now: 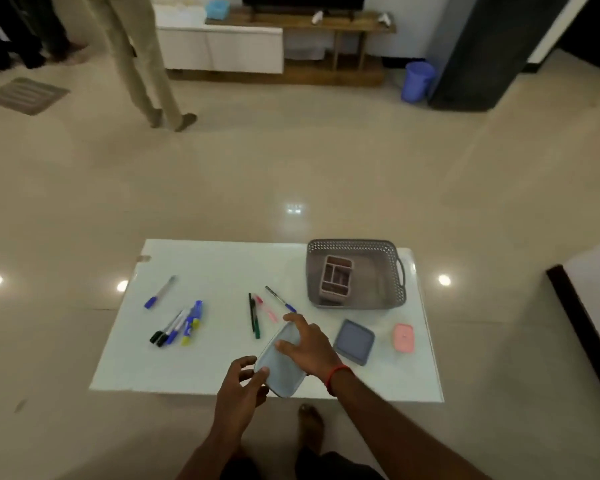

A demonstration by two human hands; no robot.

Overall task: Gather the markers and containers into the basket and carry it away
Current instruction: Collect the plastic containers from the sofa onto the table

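Observation:
A grey perforated basket (388, 251) stands at the table's far right with a pink divided organizer (336, 277) inside it. Both hands hold a pale blue flat container (279, 375) tilted above the table's near edge: my left hand (243, 386) grips its near corner, my right hand (307, 342) spreads over its top. To the right lie a darker blue square container (354, 341) and a small pink container (403, 337). A bundle of markers (181, 325) and a lone blue-capped marker (160, 292) lie at the left. Green, pink and blue pens (260, 311) lie in the middle.
The white low table (201, 368) stands on a glossy tiled floor. My bare foot (310, 424) is below the table's near edge. A person's legs (146, 71) stand at the far left. A TV cabinet (274, 43) and a blue bucket (417, 81) are far back.

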